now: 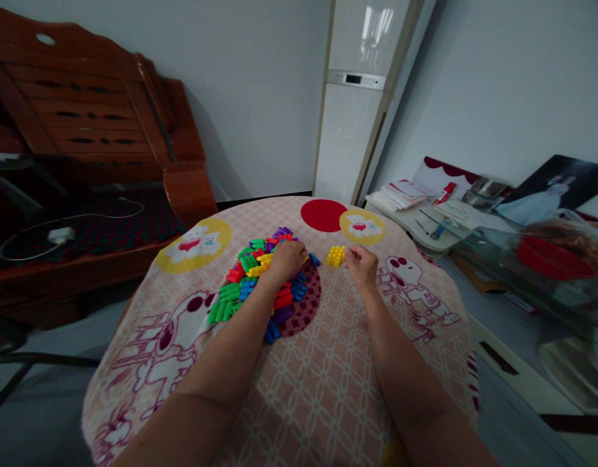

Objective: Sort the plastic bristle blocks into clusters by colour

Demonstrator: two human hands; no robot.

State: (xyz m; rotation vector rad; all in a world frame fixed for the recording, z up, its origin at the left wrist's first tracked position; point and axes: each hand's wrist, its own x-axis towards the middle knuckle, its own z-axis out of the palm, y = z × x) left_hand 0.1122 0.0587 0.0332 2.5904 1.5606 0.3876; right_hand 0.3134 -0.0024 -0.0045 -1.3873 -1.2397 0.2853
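A heap of small plastic building pieces [231, 292] in green, red, blue, yellow and purple lies on the tablecloth, left of centre. My left hand [288, 258] is over the heap's upper right part, its fingers curled down among the pieces; what they grip is hidden. To the right of the heap is a small block of joined yellow building pieces [334, 256]. At its right edge, the fingers of my right hand [361, 264] are pinched together against it. One blue piece [314, 259] lies between the heap and the yellow block.
A patterned cloth [328, 389] covers the round table. Behind stands a tall white cabinet-like unit [350, 136]. At left is a wooden bench [85, 123] with a white charger [60, 235]. A glass-topped side table on the right bears papers [396, 196] and a red bowl [554, 256].
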